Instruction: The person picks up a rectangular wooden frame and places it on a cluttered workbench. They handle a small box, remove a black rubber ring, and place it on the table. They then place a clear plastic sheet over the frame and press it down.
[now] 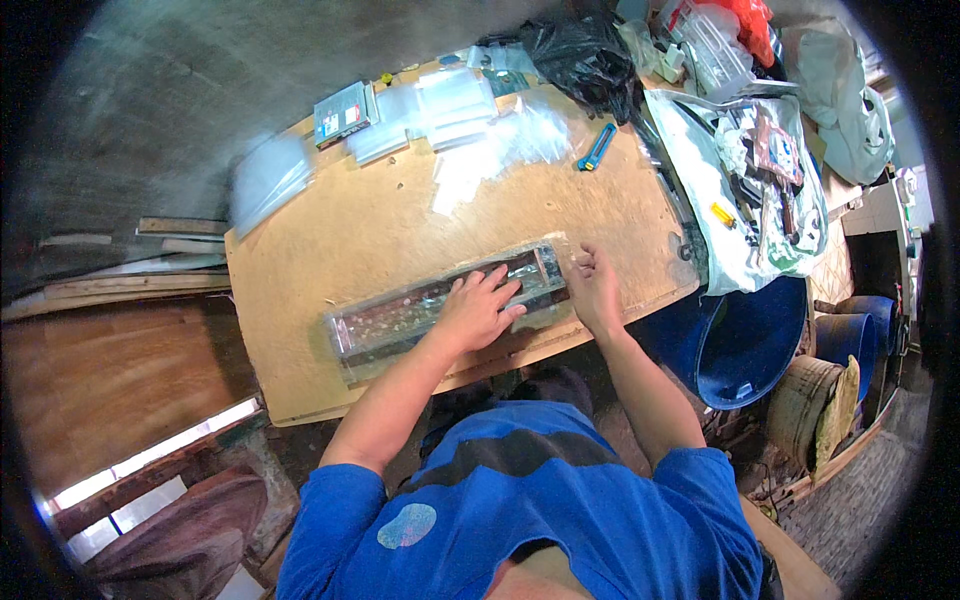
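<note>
A long, narrow box (392, 318) wrapped in clear plastic lies slantwise along the near side of the wooden table. Through its shiny wrapping a brownish inside shows. My left hand (478, 312) rests flat on top, right of the box's middle, fingers spread. Just beyond the box's right end is my right hand (597, 288), its fingers bent in towards the thumb beside the edge of the clear film. Whatever is between those fingertips is too small to make out.
On the wooden table (300, 280) lie stacked clear plastic sleeves (455, 95), a grey flat box (342, 113) and a blue cutter knife (597, 148). A black plastic bag (580, 50) sits at the back. Right of the table are a cluttered white sheet (735, 245) and blue barrels (755, 350).
</note>
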Motion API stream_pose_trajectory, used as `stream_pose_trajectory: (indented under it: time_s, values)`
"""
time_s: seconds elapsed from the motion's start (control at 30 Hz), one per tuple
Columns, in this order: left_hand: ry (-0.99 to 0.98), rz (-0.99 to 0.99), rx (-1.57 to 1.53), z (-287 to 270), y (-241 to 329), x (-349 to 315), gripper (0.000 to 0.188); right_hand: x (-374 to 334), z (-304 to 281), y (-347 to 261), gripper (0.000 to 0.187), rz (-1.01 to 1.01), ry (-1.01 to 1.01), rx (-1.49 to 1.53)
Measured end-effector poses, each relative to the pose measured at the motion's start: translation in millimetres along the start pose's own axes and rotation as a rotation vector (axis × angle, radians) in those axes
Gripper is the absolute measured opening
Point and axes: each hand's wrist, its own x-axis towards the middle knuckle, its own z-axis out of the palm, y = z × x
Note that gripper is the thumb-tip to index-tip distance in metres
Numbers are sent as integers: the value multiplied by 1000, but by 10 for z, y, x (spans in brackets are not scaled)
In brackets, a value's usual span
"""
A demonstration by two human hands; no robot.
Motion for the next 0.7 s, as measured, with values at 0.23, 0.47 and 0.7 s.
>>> stream_pose_trajectory:
  time_s: [0.23,0.47,0.7]
  values:
    - [288,-21,-22,61,-283,-590,44,-349,129,-301,38,-761,-218,-533]
    - [313,-321,71,80,-779,-1295,60,-382,466,-406,68,-700,-268,-895]
    - [287,-542,100,73,-1122,-1749,73,-371,518,-349,79,-561,-276,-1154]
